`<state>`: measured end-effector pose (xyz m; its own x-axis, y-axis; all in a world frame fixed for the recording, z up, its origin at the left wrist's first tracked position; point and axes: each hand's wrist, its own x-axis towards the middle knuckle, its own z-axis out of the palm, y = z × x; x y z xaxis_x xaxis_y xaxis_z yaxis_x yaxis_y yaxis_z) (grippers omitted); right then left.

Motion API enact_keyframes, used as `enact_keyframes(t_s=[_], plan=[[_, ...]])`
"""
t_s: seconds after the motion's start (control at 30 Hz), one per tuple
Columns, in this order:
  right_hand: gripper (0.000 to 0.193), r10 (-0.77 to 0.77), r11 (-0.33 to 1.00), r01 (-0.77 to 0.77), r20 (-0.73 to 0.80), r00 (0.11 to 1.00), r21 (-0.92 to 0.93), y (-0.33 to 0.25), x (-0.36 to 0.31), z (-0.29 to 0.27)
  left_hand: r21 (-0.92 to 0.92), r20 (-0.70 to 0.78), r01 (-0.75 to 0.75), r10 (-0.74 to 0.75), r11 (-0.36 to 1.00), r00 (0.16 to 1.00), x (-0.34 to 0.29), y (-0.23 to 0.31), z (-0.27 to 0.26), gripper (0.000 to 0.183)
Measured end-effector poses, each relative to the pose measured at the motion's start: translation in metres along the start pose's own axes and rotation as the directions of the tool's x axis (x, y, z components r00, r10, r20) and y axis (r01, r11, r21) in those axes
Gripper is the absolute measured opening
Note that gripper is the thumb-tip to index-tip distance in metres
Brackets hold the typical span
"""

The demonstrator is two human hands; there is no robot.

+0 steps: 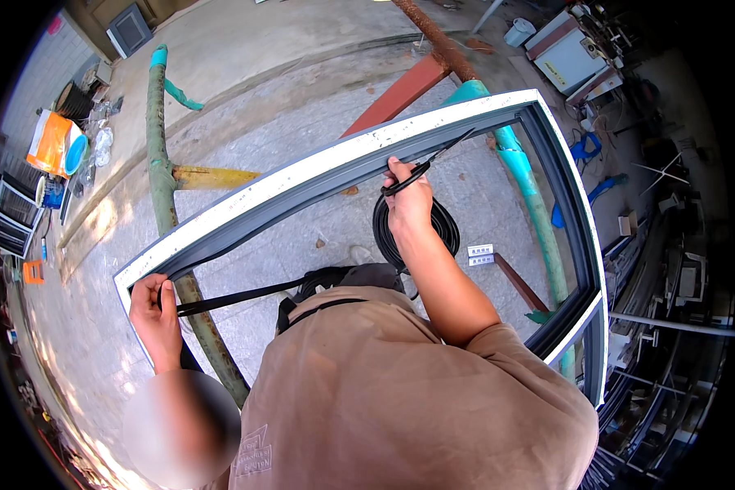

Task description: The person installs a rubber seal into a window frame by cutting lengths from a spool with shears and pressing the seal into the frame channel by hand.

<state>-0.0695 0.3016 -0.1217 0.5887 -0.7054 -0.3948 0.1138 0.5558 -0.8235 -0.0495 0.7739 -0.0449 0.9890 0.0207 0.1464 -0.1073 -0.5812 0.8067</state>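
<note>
A window frame [290, 167], white outside and dark grey inside, lies tilted in front of me. At its left corner my left hand [157, 318] is closed, thumb and fingers pinching a black rubber sealing strip [241, 300]. That strip trails right toward my waist, where my body hides it. My right hand [408, 204] grips the black handles of a pair of scissors [447, 149] at the frame's far bar; the blades point up and right. Beneath my right forearm, a coil of black strip [446, 233] shows, partly covered.
A green pipe stand [157, 135] with a yellow crossbar [212, 177] and a red beam [396, 94] is under and around the frame. Metal profiles [670, 392] crowd the right side. An orange and white bag [53, 143] stands at the left. A white machine [572, 61] stands far right.
</note>
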Motion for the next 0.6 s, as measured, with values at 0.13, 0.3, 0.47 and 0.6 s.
enact_keyframes(t_s=[0.13, 0.3, 0.47, 0.6], plan=[[0.020, 0.029, 0.999, -0.024, -0.136, 0.990, 0.039, -0.020, -0.001, 0.005, 0.004, 0.007, 0.020, -0.020, 1.000, 1.000, -0.001, 0.006, -0.002, 0.006], [0.020, -0.019, 1.000, 0.020, -0.072, 0.997, 0.005, -0.016, 0.029, -0.013, 0.006, 0.009, 0.008, -0.008, 1.000, 1.000, 0.000, 0.004, -0.001, 0.006], [0.018, 0.021, 0.998, -0.012, -0.136, 0.991, 0.063, -0.029, 0.019, -0.003, 0.009, 0.000, 0.005, -0.005, 1.000, 1.000, -0.001, 0.005, 0.000, 0.005], [0.019, -0.052, 0.997, 0.058, -0.136, 0.989, 0.043, -0.027, 0.044, -0.021, 0.004, 0.014, 0.000, 0.000, 1.000, 1.000, 0.000, 0.005, -0.001, 0.005]])
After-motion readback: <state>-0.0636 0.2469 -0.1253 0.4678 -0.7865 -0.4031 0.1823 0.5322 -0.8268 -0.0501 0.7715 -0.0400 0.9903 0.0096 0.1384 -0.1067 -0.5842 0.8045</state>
